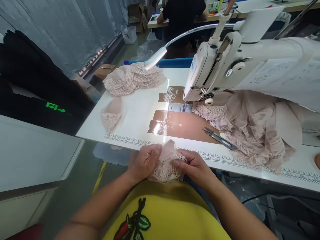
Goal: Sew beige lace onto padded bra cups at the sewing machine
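A bunched piece of pale pink lace fabric (167, 166) is held between my two hands at the table's front edge. My left hand (146, 161) pinches its left side, the thumb on top. On the other side my right hand (193, 165) grips the lace between thumb and fingers. Beyond them stands a white sewing machine (260, 63), its needle area over the table. Lace and plain pink fabric (260, 133) lies heaped right of the needle. Thread snips (220, 138) rest beside that heap.
A stack of lace pieces (132, 78) lies at the table's back left, with a single lace cup-shaped piece (111, 115) nearer. Brown tape (180, 125) covers part of the white table (135, 123). A lamp (155, 58) hangs over it. Another person (183, 20) sits behind.
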Demonstrator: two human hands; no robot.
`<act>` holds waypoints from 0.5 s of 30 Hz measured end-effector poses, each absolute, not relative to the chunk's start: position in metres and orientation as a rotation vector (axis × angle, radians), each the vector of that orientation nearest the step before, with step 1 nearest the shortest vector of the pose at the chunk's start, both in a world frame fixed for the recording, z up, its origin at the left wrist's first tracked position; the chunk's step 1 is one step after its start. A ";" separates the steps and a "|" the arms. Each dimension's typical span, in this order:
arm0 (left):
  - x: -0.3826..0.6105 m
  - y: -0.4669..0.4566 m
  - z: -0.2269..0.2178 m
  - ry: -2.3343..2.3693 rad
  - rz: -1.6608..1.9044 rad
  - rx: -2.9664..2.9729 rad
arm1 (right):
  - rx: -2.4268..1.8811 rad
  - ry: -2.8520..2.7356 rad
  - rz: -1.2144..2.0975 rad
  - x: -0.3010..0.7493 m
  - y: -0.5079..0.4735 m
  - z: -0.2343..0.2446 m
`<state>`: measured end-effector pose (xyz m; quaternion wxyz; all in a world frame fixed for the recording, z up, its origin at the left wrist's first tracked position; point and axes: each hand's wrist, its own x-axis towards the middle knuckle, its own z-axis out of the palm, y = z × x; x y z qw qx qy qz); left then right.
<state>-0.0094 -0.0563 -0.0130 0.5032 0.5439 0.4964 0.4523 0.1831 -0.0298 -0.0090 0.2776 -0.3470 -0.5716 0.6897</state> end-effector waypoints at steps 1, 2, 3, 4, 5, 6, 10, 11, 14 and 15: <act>-0.010 -0.051 -0.012 1.171 1.074 1.262 | -0.930 -1.466 1.889 0.182 -0.028 -0.008; -0.010 -0.046 -0.010 1.145 1.067 1.160 | -0.927 -1.387 1.914 0.182 -0.026 -0.007; -0.011 -0.041 -0.008 1.107 1.072 1.015 | -0.926 -1.296 1.916 0.183 -0.024 -0.006; -0.012 -0.037 -0.006 1.052 1.081 0.845 | -0.933 -1.193 1.895 0.183 -0.022 -0.005; -0.013 -0.034 -0.004 0.974 1.089 0.677 | -0.946 -1.093 1.855 0.184 -0.019 -0.004; -0.014 -0.032 -0.001 0.875 1.091 0.535 | -0.965 -1.013 1.801 0.184 -0.016 -0.003; -0.008 -0.029 0.008 0.540 1.074 0.350 | -1.052 -1.080 1.569 0.177 -0.003 0.000; -0.004 -0.028 0.010 0.529 1.079 0.360 | -1.068 -1.170 1.526 0.174 0.000 0.001; 0.008 -0.021 0.010 0.659 1.053 0.360 | -1.096 -1.260 1.499 0.166 0.008 0.004; 0.011 -0.017 0.009 0.715 1.039 0.346 | -1.092 -1.180 1.535 0.165 0.010 0.005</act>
